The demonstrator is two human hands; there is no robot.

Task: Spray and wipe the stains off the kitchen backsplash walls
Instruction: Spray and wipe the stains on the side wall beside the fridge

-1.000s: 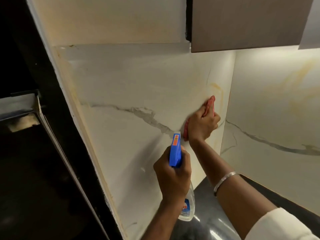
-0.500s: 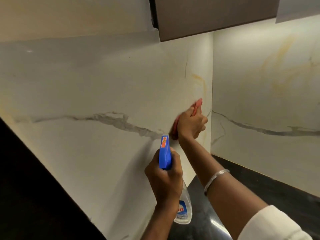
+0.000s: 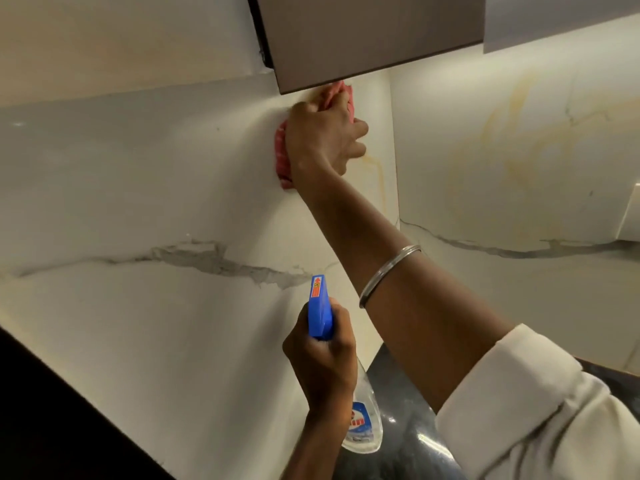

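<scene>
My right hand [image 3: 323, 138] grips a red checked cloth [image 3: 281, 154] and presses it against the white marble backsplash [image 3: 138, 188], high up just under the wall cabinet. A yellowish stain [image 3: 379, 174] runs down the wall to the right of the cloth. Lower down, my left hand [image 3: 320, 362] holds a clear spray bottle [image 3: 363, 427] by its neck, with the blue trigger head [image 3: 320, 306] pointing up at the wall. The right backsplash panel [image 3: 519, 150] carries more yellow streaks.
A brown wall cabinet [image 3: 363, 39] hangs directly above my right hand. A dark glossy countertop [image 3: 398, 455] lies below in the corner. A black surface [image 3: 52, 420] fills the lower left. A white object [image 3: 632, 216] shows at the right edge.
My right hand has slid the cloth up the wall from mid height to just under the cabinet. The left hand keeps the bottle where it was. The view has shifted to the right.
</scene>
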